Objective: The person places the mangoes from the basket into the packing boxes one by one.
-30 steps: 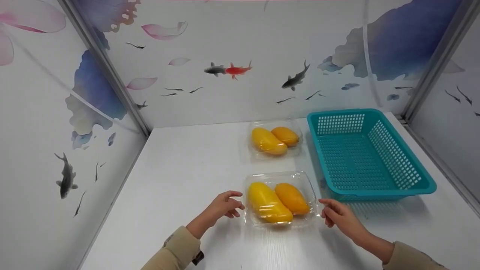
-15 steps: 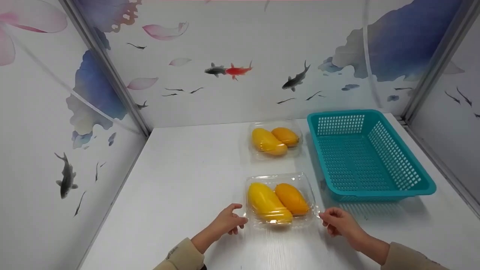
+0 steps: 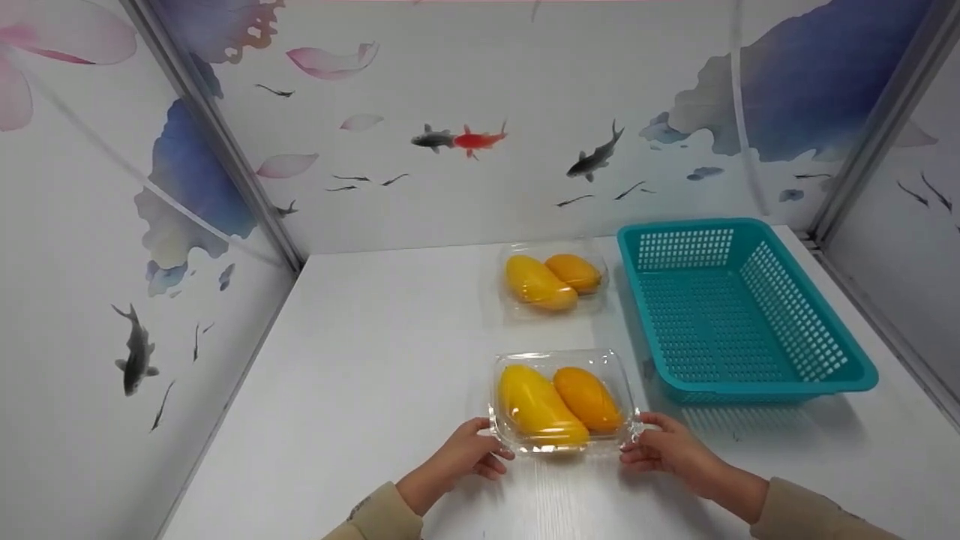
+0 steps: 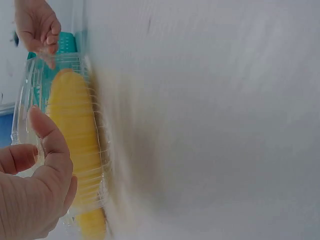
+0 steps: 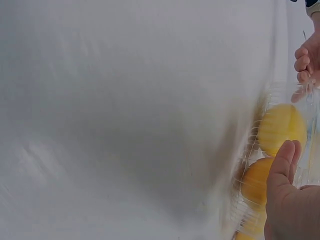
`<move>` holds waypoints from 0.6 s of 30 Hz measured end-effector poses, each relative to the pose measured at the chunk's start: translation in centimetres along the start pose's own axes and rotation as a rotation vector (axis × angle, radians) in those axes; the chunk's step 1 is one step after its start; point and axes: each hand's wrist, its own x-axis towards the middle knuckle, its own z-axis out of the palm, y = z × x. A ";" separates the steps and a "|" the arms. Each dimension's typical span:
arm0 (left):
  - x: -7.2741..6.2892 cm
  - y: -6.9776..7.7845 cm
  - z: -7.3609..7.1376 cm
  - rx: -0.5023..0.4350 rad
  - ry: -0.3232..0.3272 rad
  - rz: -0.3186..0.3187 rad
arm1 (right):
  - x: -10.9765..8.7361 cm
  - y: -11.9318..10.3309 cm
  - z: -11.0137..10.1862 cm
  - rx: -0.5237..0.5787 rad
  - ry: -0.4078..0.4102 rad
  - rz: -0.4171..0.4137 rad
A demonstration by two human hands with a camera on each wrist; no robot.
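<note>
A clear plastic clamshell box [image 3: 622, 373] lies in front of the person, with a large yellow mango [image 3: 536, 405] and a smaller orange mango [image 3: 587, 397] inside. My left hand [image 3: 466, 456] pinches its rim at the near left corner, thumb on top and fingers below. At the near right corner my right hand [image 3: 669, 454] grips the rim the same way. The left wrist view has the box's ribbed side [image 4: 102, 145] close over the table, its shadow beside it. In the right wrist view, the fingers [image 5: 281, 165] lie against the box under both mangoes.
Behind it stands a second clear clamshell box [image 3: 517, 309] with two mangoes. A teal plastic basket [image 3: 757, 386] with perforated walls sits on the right of the white table [image 3: 375, 330]. Printed panels [image 3: 360, 217] enclose the back and sides.
Both hands have moved in from beside the front box and slid toward its near corners; the fingers now hold its rim. The box's near edge looks slightly raised.
</note>
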 end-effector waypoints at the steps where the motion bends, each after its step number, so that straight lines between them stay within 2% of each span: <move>1: 0.1 -0.1 0.0 -0.010 0.002 0.002 | 0.0 0.0 0.0 0.006 -0.002 0.002; 8: 0.2 -0.1 0.2 -0.012 0.015 0.014 | 0.0 0.0 0.0 0.033 -0.018 0.013; 13: 0.1 -0.1 0.2 -0.033 0.000 0.028 | -0.1 0.0 -0.1 0.045 -0.046 -0.004; 16: 0.0 -0.2 0.0 -0.005 0.003 0.046 | -0.1 -0.2 0.0 -0.084 0.005 0.006; 18: -0.2 -0.4 -0.1 0.103 0.032 0.116 | -0.3 -0.5 0.0 -0.285 0.046 -0.013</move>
